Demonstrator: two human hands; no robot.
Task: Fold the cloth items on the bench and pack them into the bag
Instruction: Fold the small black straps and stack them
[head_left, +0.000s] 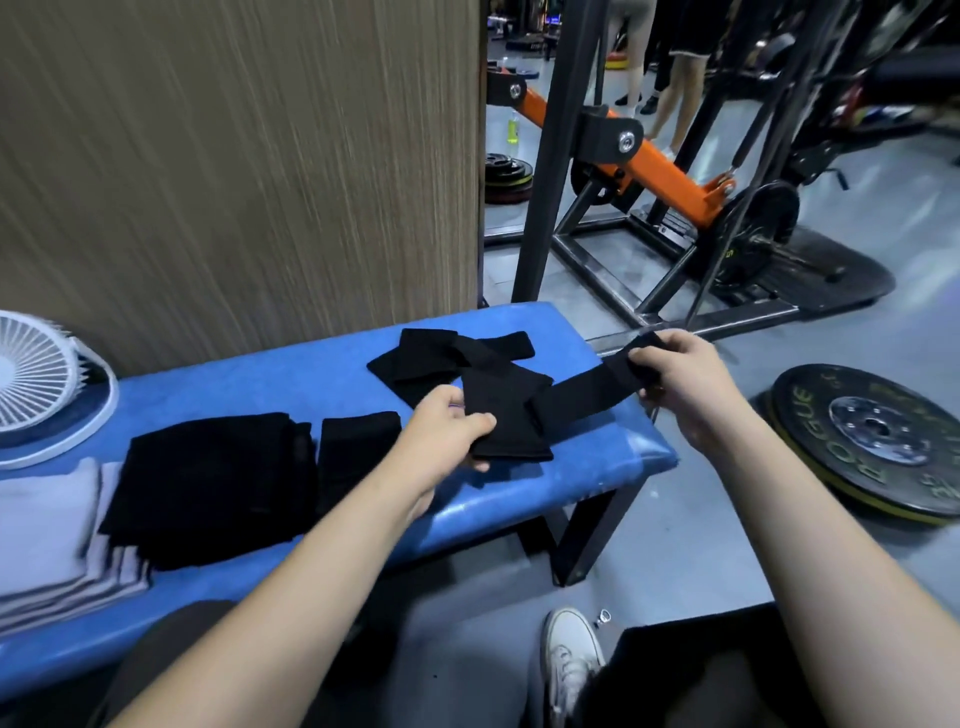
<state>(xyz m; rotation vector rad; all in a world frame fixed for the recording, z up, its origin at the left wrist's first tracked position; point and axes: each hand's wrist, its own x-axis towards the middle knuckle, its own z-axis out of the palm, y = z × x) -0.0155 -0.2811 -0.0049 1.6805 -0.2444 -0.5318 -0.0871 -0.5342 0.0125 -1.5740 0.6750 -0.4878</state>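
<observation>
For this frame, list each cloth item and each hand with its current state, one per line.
Left hand: pinching wide end of black strap wrap.
Right hand: holding wrap's strap end, pulled taut.
Second black wrap: loose, unfolded on blue padded bench.
Black cloth stack: folded.
Grey towels: folded, stacked.

Blue bench (291, 384) carries black cloths (208, 483), grey towels (47, 525), fan (36, 374).
</observation>
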